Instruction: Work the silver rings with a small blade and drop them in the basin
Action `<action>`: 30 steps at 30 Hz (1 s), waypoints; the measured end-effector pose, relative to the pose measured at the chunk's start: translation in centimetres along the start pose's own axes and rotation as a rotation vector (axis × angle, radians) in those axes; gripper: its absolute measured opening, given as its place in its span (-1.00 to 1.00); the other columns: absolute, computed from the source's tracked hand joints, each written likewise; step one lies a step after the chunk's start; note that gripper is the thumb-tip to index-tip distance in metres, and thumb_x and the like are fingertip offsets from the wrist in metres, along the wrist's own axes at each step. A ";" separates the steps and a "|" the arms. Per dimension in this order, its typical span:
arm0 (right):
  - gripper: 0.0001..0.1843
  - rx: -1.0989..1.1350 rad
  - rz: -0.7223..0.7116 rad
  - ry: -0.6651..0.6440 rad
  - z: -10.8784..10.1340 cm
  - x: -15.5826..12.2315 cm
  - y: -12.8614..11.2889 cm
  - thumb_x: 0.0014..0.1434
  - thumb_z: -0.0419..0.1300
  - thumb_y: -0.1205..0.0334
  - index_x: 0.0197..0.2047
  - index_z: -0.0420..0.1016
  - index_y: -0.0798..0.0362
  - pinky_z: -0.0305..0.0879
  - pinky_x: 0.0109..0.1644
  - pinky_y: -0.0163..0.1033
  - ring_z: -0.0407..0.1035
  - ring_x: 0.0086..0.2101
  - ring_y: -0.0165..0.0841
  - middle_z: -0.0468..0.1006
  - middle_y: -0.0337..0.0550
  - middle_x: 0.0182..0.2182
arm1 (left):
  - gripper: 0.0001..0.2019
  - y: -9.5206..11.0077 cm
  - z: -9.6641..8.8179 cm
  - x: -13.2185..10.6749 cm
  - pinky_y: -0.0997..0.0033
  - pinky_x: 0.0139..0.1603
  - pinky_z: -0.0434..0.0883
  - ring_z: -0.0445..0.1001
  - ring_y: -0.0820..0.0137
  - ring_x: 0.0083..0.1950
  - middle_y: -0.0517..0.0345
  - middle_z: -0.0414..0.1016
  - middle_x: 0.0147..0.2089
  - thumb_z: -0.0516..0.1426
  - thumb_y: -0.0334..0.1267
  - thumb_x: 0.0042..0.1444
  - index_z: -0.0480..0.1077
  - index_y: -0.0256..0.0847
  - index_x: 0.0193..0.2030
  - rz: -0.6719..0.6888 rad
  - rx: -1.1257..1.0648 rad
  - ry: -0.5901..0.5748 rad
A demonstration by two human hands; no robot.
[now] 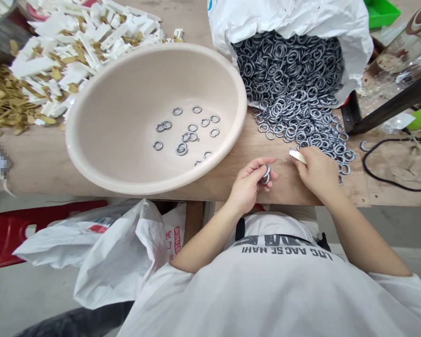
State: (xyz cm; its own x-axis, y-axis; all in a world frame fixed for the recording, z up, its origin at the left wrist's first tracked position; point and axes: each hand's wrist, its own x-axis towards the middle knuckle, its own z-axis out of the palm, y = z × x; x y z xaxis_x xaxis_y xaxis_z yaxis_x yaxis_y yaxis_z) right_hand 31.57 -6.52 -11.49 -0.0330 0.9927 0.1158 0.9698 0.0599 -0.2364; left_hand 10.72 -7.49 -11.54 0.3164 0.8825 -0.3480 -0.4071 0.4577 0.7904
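Note:
My left hand (250,183) is closed near the table's front edge, pinching metal rings (265,175) between thumb and fingers. My right hand (315,171) rests just to the right, fingers curled at the near edge of a big heap of grey metal rings (294,89); one fingertip is wrapped in tape (297,156). What the right fingers hold is hidden. The heap spills from an open white plastic bag (294,18). To the left stands a beige plastic basin (91,117) with several rings (187,131) lying on its bottom.
White plastic pieces and brass parts (66,51) are piled at the back left. A black cable (382,159) and a black bar (393,105) lie to the right, a green tray (382,11) behind. White bags (112,252) and a red stool (10,234) sit below the table.

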 end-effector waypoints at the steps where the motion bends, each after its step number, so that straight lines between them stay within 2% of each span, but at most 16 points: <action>1: -0.74 0.098 -0.033 -0.014 -0.3 -0.1 -0.3 0.39 0.09 0.06 -0.16 0.52 0.04 -0.04 -0.34 -0.17 0.41 -0.31 -0.21 0.58 -0.01 -0.21 | -0.71 0.0 0.0 0.1 0.57 -0.48 0.30 0.39 0.54 -0.45 0.18 0.54 -0.32 0.27 -0.11 0.15 0.55 -0.20 -0.04 0.010 -0.001 0.022; 3: -0.72 0.296 -0.110 -0.105 -1.2 -0.3 -1.0 0.40 0.08 0.04 -0.26 0.45 0.01 0.05 -0.31 -0.19 0.38 -0.34 -0.25 0.54 -0.11 -0.33 | -0.73 -0.1 0.0 0.1 0.57 -0.53 0.24 0.38 0.53 -0.43 0.16 0.52 -0.29 0.24 -0.06 0.18 0.55 -0.23 -0.15 0.051 0.039 0.051; 6: -0.68 0.466 -0.146 -0.233 -2.2 -0.5 -2.2 0.40 0.09 0.03 -0.36 0.35 -0.01 0.10 -0.32 -0.21 0.33 -0.41 -0.31 0.46 -0.21 -0.46 | -0.61 -0.4 0.4 0.2 0.54 -0.48 0.23 0.35 0.51 -0.40 0.15 0.49 -0.33 0.20 0.09 0.22 0.55 -0.25 -0.25 0.142 0.205 0.022; 8: -0.72 0.580 -0.097 -0.187 -2.3 -0.5 -3.0 0.38 0.11 0.05 -0.35 0.37 -0.01 0.17 -0.30 -0.21 0.35 -0.40 -0.32 0.48 -0.22 -0.45 | -0.55 -0.7 0.8 0.2 0.52 -0.35 0.30 0.36 0.49 -0.35 0.13 0.49 -0.35 0.22 0.17 0.20 0.53 -0.27 -0.31 0.176 0.294 -0.033; 10: -0.76 0.776 -0.045 -0.110 -1.8 -0.5 -3.8 0.38 0.13 0.06 -0.28 0.42 -0.01 0.26 -0.25 -0.20 0.40 -0.37 -0.32 0.52 -0.22 -0.41 | -0.51 -1.1 1.1 0.3 0.50 -0.31 0.32 0.36 0.49 -0.35 0.14 0.47 -0.38 0.22 0.22 0.16 0.48 -0.26 -0.35 0.171 0.278 -0.052; 13: -0.74 1.096 0.005 -0.125 -0.9 -0.7 -4.6 0.30 0.25 -0.03 -0.15 0.46 -0.01 0.38 -0.23 -0.19 0.44 -0.37 -0.34 0.55 -0.24 -0.35 | -0.49 -1.8 1.5 0.5 0.53 -0.43 0.23 0.25 0.53 -0.45 0.23 0.35 -0.46 0.22 0.26 0.14 0.40 -0.24 -0.37 0.137 0.164 -0.004; 16: -0.62 1.235 0.059 -0.189 -0.1 -0.8 -4.7 0.20 0.34 -0.14 -0.15 0.46 -0.02 0.40 -0.29 -0.20 0.43 -0.42 -0.35 0.54 -0.25 -0.36 | -0.49 -2.2 1.7 0.4 0.56 -0.53 0.11 0.17 0.57 -0.51 0.27 0.29 -0.49 0.25 0.25 0.11 0.35 -0.23 -0.38 0.084 0.095 -0.014; 19: -0.59 1.136 0.076 -0.067 0.1 -0.8 -4.0 0.30 0.20 -0.22 -0.25 0.45 -0.02 0.30 -0.33 -0.22 0.36 -0.44 -0.36 0.48 -0.25 -0.44 | -0.51 -1.9 2.1 0.2 0.58 -0.61 -0.01 0.09 0.62 -0.57 0.30 0.26 -0.51 0.28 0.19 0.10 0.28 -0.22 -0.41 -0.002 -0.008 -0.036; 22: -0.60 0.851 -0.050 0.054 -0.4 -1.5 -3.4 0.38 0.11 -0.18 -0.23 0.46 -0.01 0.20 -0.30 -0.21 0.33 -0.41 -0.34 0.47 -0.22 -0.43 | -0.53 -1.3 2.6 -0.1 0.59 -0.63 -0.04 0.02 0.65 -0.62 0.35 0.19 -0.56 0.28 0.13 0.12 0.23 -0.21 -0.44 -0.062 -0.097 -0.016; 26: -0.59 0.543 -0.252 0.004 -1.2 -3.0 -3.4 0.45 0.02 -0.07 -0.31 0.44 0.00 0.13 -0.27 -0.20 0.36 -0.37 -0.33 0.49 -0.17 -0.41 | -0.51 -0.9 3.1 -0.3 0.61 -0.63 0.00 0.04 0.65 -0.64 0.36 0.19 -0.60 0.30 0.12 0.09 0.20 -0.21 -0.46 -0.065 -0.145 0.050; 30: -0.54 0.442 -0.269 -0.006 -1.5 -3.5 -4.0 0.46 -0.02 -0.08 -0.37 0.40 0.00 0.06 -0.31 -0.21 0.33 -0.41 -0.35 0.47 -0.18 -0.45 | -0.51 -1.1 3.3 -0.3 0.61 -0.63 0.00 0.04 0.65 -0.65 0.36 0.18 -0.61 0.31 0.11 0.07 0.19 -0.20 -0.47 -0.064 -0.150 0.071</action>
State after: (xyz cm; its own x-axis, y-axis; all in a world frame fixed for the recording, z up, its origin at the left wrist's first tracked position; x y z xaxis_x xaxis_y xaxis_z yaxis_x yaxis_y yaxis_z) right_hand 28.19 -10.39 -9.50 -0.2697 0.9367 0.2234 0.7321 0.3501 -0.5843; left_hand 13.94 -8.63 -10.65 0.2867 0.8539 -0.4344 -0.5128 0.5198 0.6833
